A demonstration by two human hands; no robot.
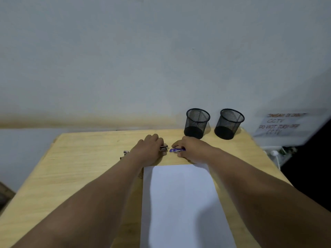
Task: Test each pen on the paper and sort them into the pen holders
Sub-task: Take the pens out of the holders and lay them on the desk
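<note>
A white sheet of paper [180, 197] lies on the wooden table [86, 158], running toward me. Beyond its far edge, my left hand [149, 149] rests palm down over a bunch of pens [163, 148]; their silvery ends stick out on both sides of it. My right hand [191, 149] pinches a purple pen [176, 150] lying on the table just right of the bunch. Two black mesh pen holders stand at the back right, a left one [197, 123] and a right one [229, 124], and I see nothing inside either.
A wall runs right behind the table. A handwritten paper notice [283, 124] hangs to the right of the holders. Cables and a plug [274, 153] sit past the table's right edge.
</note>
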